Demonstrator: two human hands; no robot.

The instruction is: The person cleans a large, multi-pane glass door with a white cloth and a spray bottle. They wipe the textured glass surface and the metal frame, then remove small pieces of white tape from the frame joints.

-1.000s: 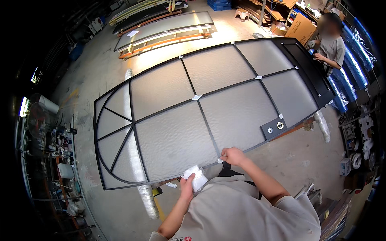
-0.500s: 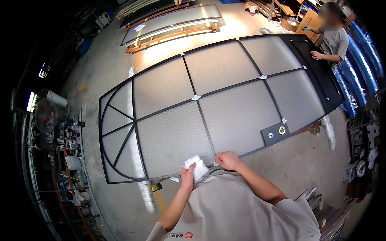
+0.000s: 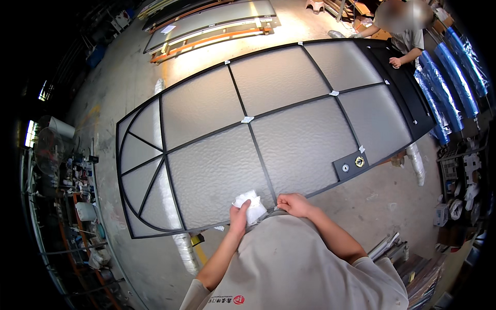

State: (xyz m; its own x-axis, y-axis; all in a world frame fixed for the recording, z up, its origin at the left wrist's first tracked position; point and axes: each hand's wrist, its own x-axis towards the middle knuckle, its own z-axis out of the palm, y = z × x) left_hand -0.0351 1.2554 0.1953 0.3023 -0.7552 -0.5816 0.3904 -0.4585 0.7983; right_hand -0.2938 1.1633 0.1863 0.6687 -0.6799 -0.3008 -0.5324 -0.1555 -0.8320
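Note:
A large dark-framed door panel [image 3: 242,164] with textured translucent panes lies flat in front of me. Thin dark bars divide it, and small white pads [image 3: 248,120] sit where several bars cross. At its near edge my left hand [image 3: 239,217] grips a bunch of white pads [image 3: 250,208], thumb on top. Just to the right, my right hand [image 3: 294,205] is closed over the near end of a crossbar, touching the frame. Whatever its fingers pinch is hidden. A dark lock plate [image 3: 352,166] with two round fittings is farther right along the same edge.
Wrapped supports [image 3: 164,191] run beneath the panel. At the far right end another person [image 3: 408,41] leans over it, beside blue-wrapped rolls [image 3: 448,85]. More framed panels [image 3: 212,31] rest on a stand beyond. Cluttered shelving [image 3: 77,206] lines the left.
The view has shifted slightly. The white tab seen beside my right fingers no longer shows. My left hand keeps the pads. The other person has bent forward and reached along the panel's far edge.

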